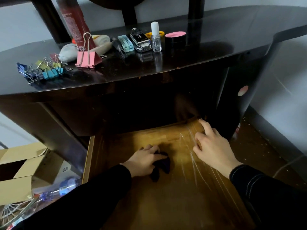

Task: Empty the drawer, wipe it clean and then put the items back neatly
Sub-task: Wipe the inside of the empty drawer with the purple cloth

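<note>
Drawer [149, 135] is out & emptied; its items [86, 58] sit up on the desktop [216, 39], well beyond both sets of fingertips. L hand [146, 159] fingers curl together over a dark cloth [163, 168], pressing it to the floor approx mid-drawer: wiping step, I'd judge. R hand [214, 146] fingers bend over the right wall, prob bracing it. Bare wood lies ahead & left of the cloth fingers; walls bound each stroke.

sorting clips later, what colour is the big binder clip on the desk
The big binder clip is pink; head view.
</note>
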A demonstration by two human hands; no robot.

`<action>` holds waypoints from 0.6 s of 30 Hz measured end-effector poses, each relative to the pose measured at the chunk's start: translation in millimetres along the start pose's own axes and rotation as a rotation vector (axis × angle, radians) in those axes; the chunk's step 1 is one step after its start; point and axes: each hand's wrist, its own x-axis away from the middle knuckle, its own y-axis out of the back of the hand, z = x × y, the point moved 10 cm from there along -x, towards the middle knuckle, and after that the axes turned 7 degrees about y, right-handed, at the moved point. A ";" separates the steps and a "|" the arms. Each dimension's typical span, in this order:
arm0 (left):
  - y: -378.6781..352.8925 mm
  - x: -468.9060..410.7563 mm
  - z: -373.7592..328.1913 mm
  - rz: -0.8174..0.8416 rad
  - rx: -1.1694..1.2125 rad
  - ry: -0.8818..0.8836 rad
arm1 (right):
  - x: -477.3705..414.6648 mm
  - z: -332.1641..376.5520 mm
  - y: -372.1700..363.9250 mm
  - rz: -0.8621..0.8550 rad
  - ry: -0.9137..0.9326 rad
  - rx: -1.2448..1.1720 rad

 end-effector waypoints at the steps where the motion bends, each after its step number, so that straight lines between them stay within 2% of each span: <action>1: 4.3 -5.7 7.0 -0.009 -0.019 0.009 | -0.4 -0.3 -0.4 -0.001 0.001 -0.003; 3: 20.2 -26.8 24.5 -0.090 -0.028 0.106 | -0.6 -2.0 0.1 -0.012 -0.003 -0.021; 6: 37.7 -57.7 47.6 -0.225 0.089 0.364 | -0.7 -3.2 -0.3 -0.015 -0.009 -0.043; 8: 37.3 -68.7 47.3 -0.247 0.078 0.469 | -1.4 -3.6 0.1 -0.018 -0.009 -0.044; 10: 32.3 -67.6 40.8 -0.238 0.023 0.502 | -1.1 -3.0 1.9 -0.018 -0.012 -0.046; 12: 28.7 -54.7 28.3 -0.221 -0.032 0.438 | -0.6 -2.1 3.7 -0.023 -0.007 -0.048; 18: -4.7 15.9 -22.5 -0.068 -0.053 0.043 | 1.1 1.3 4.9 -0.010 0.004 -0.006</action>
